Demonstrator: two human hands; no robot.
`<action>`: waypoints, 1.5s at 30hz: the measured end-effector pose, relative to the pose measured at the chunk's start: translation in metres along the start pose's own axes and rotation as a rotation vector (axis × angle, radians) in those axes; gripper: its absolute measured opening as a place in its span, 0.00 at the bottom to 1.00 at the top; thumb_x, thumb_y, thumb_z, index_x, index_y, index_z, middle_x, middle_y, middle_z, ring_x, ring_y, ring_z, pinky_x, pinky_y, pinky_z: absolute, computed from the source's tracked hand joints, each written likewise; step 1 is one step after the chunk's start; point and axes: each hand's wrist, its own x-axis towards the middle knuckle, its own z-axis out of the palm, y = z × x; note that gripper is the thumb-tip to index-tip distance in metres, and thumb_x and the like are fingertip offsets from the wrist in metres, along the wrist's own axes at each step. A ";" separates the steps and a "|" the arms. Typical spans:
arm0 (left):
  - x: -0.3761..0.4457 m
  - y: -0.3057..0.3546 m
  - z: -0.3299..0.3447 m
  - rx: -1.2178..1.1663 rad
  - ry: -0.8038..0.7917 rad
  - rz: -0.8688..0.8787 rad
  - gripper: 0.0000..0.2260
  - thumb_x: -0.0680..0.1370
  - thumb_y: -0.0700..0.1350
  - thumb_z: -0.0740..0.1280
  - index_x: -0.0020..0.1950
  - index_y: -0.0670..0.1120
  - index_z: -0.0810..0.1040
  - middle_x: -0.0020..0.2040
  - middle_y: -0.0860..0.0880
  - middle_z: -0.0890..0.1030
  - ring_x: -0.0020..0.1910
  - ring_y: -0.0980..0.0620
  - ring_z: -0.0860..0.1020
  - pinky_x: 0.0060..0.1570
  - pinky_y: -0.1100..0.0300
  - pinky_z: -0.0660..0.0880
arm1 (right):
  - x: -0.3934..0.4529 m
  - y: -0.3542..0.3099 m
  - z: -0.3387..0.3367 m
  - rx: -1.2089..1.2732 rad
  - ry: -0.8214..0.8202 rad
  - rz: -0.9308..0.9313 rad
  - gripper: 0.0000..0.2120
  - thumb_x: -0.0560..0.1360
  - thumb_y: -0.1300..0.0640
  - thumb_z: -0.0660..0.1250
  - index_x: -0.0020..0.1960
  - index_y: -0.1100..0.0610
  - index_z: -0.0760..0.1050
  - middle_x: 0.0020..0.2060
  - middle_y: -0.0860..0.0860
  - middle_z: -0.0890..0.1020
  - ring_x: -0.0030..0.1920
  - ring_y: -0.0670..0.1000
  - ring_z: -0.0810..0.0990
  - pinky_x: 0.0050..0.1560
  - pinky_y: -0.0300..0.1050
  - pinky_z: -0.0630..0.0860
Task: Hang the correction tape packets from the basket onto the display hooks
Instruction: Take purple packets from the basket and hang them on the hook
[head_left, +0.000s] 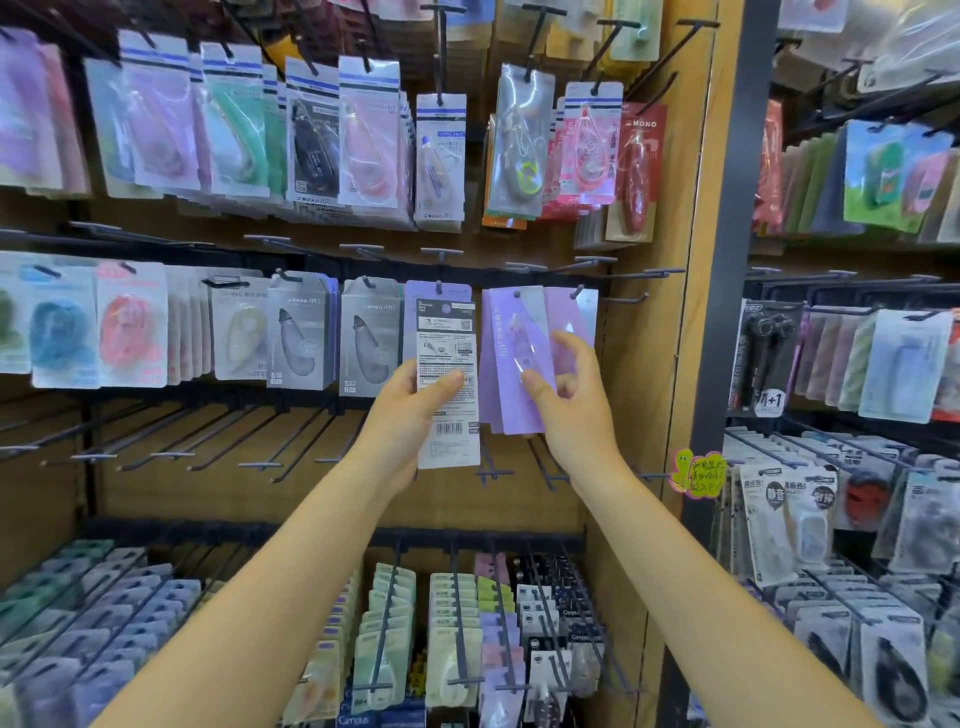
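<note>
Left hand (415, 395) grip: packet (448, 384) upright, back-facing.

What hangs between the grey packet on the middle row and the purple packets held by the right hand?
The head view shows a back-facing packet, gripped by the left hand.
</note>
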 end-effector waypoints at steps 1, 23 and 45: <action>0.000 0.000 -0.001 0.011 -0.002 0.010 0.12 0.83 0.43 0.68 0.66 0.47 0.79 0.57 0.47 0.87 0.53 0.47 0.86 0.43 0.56 0.83 | -0.001 0.001 0.001 -0.013 0.007 -0.020 0.20 0.82 0.53 0.66 0.71 0.43 0.66 0.65 0.43 0.73 0.62 0.51 0.75 0.54 0.39 0.78; 0.010 -0.014 -0.014 0.110 0.112 0.011 0.11 0.78 0.42 0.75 0.60 0.46 0.85 0.52 0.50 0.88 0.52 0.49 0.86 0.45 0.60 0.82 | 0.029 0.015 0.002 -0.462 -0.090 -0.054 0.18 0.83 0.50 0.64 0.71 0.50 0.75 0.37 0.43 0.77 0.40 0.52 0.80 0.46 0.44 0.79; -0.001 -0.008 0.030 0.354 -0.171 0.061 0.23 0.80 0.54 0.72 0.74 0.56 0.74 0.64 0.58 0.81 0.58 0.61 0.82 0.56 0.59 0.81 | -0.006 -0.002 -0.016 0.133 -0.176 0.117 0.11 0.82 0.51 0.66 0.59 0.52 0.83 0.52 0.49 0.86 0.46 0.47 0.84 0.43 0.46 0.83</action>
